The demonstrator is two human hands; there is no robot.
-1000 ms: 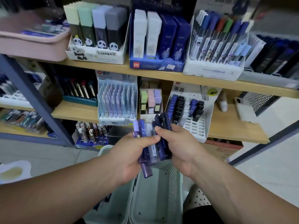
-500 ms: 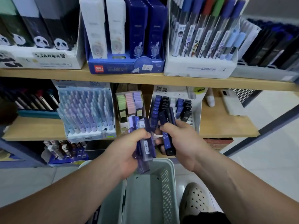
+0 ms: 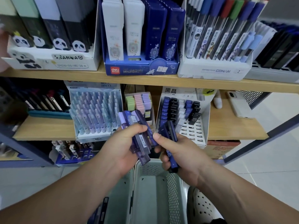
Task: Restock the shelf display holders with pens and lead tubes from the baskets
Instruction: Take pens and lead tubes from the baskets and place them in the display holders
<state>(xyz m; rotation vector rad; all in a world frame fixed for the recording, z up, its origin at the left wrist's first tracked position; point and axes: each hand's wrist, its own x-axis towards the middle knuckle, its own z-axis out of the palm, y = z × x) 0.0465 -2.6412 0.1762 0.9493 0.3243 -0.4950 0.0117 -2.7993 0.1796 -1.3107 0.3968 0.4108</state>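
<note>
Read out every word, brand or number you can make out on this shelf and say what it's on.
"deli": blue display box
"DETECTIVE CONAN": white pen box
"05/HB/36": panda box
"HB 0.5": black lead tube in white holder
"黑晶": header card
Held tubes: print too blurred.

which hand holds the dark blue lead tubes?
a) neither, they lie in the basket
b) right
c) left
b: the right hand grips the dark blue lead tubes, while the left hand holds the purple bunch.
</note>
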